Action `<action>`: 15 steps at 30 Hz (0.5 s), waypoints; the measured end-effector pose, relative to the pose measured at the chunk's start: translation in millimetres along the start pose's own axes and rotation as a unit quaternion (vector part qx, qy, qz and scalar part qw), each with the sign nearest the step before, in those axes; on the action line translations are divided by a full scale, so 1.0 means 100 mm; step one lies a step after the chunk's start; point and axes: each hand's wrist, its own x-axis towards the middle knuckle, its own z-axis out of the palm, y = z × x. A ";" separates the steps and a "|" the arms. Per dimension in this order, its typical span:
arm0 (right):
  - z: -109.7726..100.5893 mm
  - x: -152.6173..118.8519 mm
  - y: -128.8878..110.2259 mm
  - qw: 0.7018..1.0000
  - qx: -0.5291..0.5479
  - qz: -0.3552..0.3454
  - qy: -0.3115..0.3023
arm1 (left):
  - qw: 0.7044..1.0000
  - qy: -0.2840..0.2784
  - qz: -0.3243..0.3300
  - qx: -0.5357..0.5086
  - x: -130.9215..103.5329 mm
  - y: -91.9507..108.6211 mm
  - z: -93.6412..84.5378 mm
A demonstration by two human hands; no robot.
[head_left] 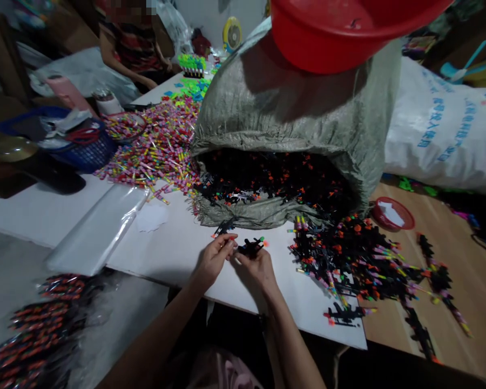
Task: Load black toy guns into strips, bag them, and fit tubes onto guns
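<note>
Over the white table, my right hand has its fingers closed on a small black toy gun with orange and green tips. Close beside it, my left hand pinches a small reddish piece at the toy's left end. Another black toy gun lies just beyond my left fingers. Behind my hands, a grey-green woven sack lies open towards me, full of black toys with orange parts. A heap of black toy guns, some with colourful sticks, is on the right.
Colourful wrapped sticks are piled at the left, near a blue basket and plastic bags. A red basin rests above the sack. A small red basket stands right. Another person sits at the back left.
</note>
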 end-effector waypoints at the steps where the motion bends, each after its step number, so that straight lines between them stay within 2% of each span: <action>1: 0.01 -0.01 -0.04 1.000 0.011 0.007 0.009 | 1.000 0.005 0.000 0.001 -0.02 0.01 -0.02; 5: -0.04 -0.08 -0.26 0.993 0.084 -0.017 0.078 | 1.000 -0.015 0.011 0.012 -0.09 0.05 -0.07; 9: -0.02 -0.23 -0.34 0.994 0.093 -0.018 0.047 | 0.998 -0.039 0.036 0.014 -0.17 0.03 -0.02; 13: 0.01 -0.33 -0.33 0.993 0.089 -0.004 0.079 | 0.996 -0.060 0.056 0.018 -0.23 -0.02 0.02; 15: 0.02 -0.37 -0.34 0.991 0.096 -0.003 0.091 | 0.996 -0.039 0.077 0.025 -0.24 -0.05 0.02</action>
